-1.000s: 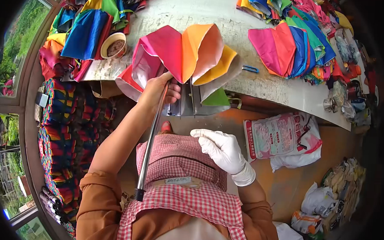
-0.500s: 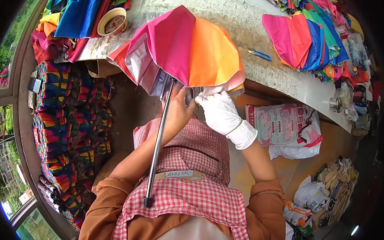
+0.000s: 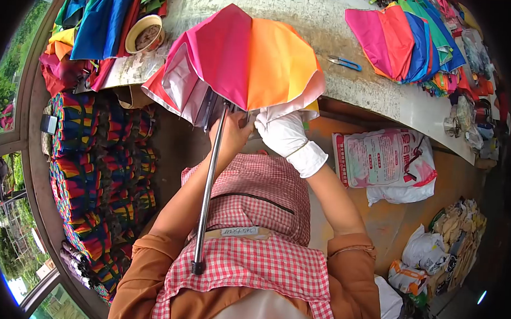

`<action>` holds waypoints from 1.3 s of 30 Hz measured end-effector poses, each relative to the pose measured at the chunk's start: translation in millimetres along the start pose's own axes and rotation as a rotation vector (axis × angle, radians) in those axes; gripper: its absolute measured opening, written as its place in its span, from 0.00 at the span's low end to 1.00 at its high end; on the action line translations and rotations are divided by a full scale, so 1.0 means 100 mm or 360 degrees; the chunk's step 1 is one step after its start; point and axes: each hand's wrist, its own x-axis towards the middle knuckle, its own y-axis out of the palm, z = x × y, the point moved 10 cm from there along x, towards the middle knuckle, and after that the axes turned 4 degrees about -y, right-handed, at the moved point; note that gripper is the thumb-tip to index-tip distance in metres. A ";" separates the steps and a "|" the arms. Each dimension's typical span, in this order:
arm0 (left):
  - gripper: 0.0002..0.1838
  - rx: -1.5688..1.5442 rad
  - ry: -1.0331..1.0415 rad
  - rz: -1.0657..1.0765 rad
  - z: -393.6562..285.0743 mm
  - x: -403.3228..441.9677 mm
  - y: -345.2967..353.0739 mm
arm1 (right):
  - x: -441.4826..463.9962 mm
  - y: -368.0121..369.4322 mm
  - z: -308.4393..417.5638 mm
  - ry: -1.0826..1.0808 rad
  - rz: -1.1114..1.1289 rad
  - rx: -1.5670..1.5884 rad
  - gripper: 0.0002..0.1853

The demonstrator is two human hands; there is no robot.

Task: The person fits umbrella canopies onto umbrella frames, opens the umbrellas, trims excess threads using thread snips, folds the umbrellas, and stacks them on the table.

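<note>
A partly folded umbrella canopy (image 3: pixel 225 58) in pink, orange and red, silvery inside, hangs over the table's front edge. Its metal shaft (image 3: pixel 210 186) slants down across my apron to a black tip. My bare left hand (image 3: pixel 232 134) is closed at the top of the shaft, under the canopy's rim, with its fingers bent around the umbrella's frame. Just right of it, my right hand (image 3: pixel 282 133) in a white glove is closed at the lower rim of the orange panel. The canopy and glove partly hide the fingertips.
A worktable (image 3: pixel 329 37) carries blue-handled snips (image 3: pixel 345 63), a bowl (image 3: pixel 145 34) and stacks of coloured fabric (image 3: pixel 386 42) on both sides. Bundled rainbow fabric (image 3: pixel 78 180) is piled at the left. A printed sack (image 3: pixel 384 159) lies on the floor at the right.
My gloved right hand has risen from in front of the apron to the canopy's rim. The canopy has spread wider and turned, with the orange panel facing up. The view has shifted.
</note>
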 end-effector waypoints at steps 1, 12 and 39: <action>0.19 -0.0202 -0.0133 0.0007 0.06 0.01 0.03 | 0.02 0.03 0.00 0.0004 0.0014 0.0012 0.09; 0.10 -0.1632 -0.0560 -0.0176 0.58 0.06 0.54 | 0.17 0.29 -0.12 -0.0032 -0.0246 0.0199 0.14; 0.22 -0.1655 -0.0323 -0.0128 0.64 -0.18 0.10 | -1.01 0.17 -0.38 0.0490 0.0759 0.1018 0.15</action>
